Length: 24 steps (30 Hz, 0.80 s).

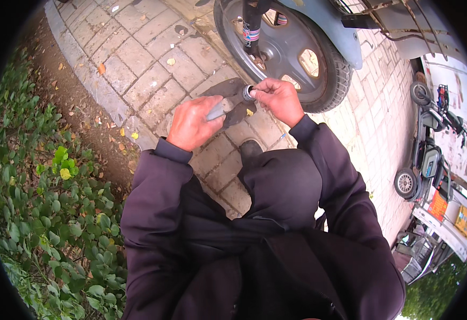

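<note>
My left hand (193, 121) is closed round a grey, flat-sided object (220, 108), whose other end points toward my right hand (280, 100). Between that hand's thumb and fingers is a small round, silvery ring-like piece (248, 93). It sits at or against the end of the grey object; I cannot tell whether the two are joined. Both hands are in front of a wheel (276, 47) with a black tyre and grey spoked hub. Below them a dark patch (220, 89) lies on the paving.
Beyond the wheel is a blue-grey vehicle body (345, 45) with a rusty metal rack (404, 13). Leafy shrubs (46, 229) and a soil strip border the brick paving (137, 58) on the left. Parked scooters (428, 154) stand at the far right.
</note>
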### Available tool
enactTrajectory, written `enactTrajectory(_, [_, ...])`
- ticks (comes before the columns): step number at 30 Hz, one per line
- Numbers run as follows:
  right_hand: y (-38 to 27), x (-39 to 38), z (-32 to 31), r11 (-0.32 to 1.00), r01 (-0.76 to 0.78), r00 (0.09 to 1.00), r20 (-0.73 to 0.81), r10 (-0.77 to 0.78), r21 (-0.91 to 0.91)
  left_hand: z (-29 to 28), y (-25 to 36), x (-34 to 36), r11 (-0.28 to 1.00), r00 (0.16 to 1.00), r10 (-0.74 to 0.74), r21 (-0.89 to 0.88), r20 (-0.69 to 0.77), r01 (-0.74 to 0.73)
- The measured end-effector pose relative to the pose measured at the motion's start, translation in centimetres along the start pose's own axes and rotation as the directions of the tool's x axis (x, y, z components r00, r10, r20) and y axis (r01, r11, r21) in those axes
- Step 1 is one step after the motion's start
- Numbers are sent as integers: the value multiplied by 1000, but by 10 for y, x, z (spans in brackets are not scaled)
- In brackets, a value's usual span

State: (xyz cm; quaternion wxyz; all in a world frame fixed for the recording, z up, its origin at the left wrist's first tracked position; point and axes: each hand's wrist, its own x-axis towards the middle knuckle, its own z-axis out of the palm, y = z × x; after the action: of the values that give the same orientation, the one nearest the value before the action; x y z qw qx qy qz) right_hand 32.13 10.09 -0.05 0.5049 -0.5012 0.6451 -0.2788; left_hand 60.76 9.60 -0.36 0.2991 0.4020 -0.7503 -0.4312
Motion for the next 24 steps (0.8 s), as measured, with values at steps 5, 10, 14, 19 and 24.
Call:
enactTrajectory(5, [-2, -9, -16, 996, 29, 999, -46, -25, 80, 13, 7, 6, 1000, 1000, 9, -6, 9, -8])
enactTrajectory(10, [-17, -27, -41, 987, 24, 995, -98, -9, 160, 18, 8, 6, 998, 999, 31, 57, 17, -32])
enactTrajectory(14, [-31, -50, -58, 981, 73, 985, -168, -42, 181, 18, 5, 7, 997, 999, 46, 55, 19, -47])
enactTrajectory(19, [-40, -62, -71, 956, 173, 959, -263, -108, 237, 13, -6, 8, 999, 999, -33, -15, -16, 32])
enactTrajectory(24, [-37, -63, -69, 943, 184, 939, -332, -86, 278, 12, -8, 2, 997, 998, -56, -49, -3, 56])
